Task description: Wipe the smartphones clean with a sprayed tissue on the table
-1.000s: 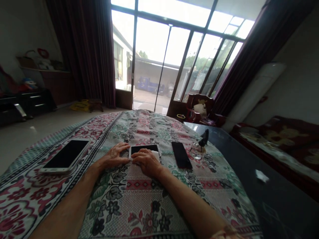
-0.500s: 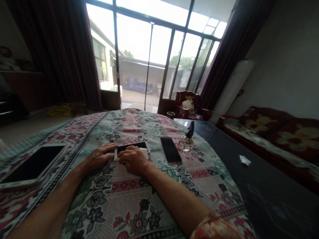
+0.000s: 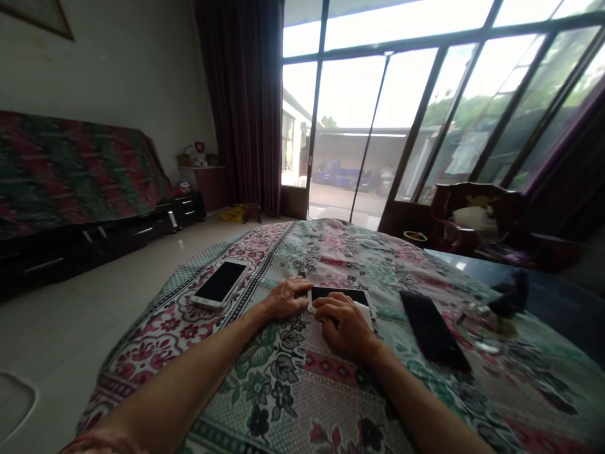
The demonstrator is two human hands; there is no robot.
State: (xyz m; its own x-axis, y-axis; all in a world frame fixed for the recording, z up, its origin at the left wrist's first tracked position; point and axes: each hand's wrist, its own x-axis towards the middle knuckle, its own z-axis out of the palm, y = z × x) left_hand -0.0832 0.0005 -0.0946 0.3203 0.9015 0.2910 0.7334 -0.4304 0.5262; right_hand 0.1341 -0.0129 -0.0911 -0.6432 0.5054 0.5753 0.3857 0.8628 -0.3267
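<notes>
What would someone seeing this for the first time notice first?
Probably the bright glass doors straight ahead, with a purple curtain on their left. Then the white-framed smartphone on the floral tablecloth, the left hand at its left end and the right hand over it. Further left lies a white smartphone; further right, a black smartphone.

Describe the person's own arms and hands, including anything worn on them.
The left hand and right hand are ungloved, and no watch or bracelet shows at either wrist. Both forearms are bare. A reddish sleeve edge shows on the left arm at the bottom of the picture; no sleeve shows on the right arm. No cables are visible on either.
</notes>
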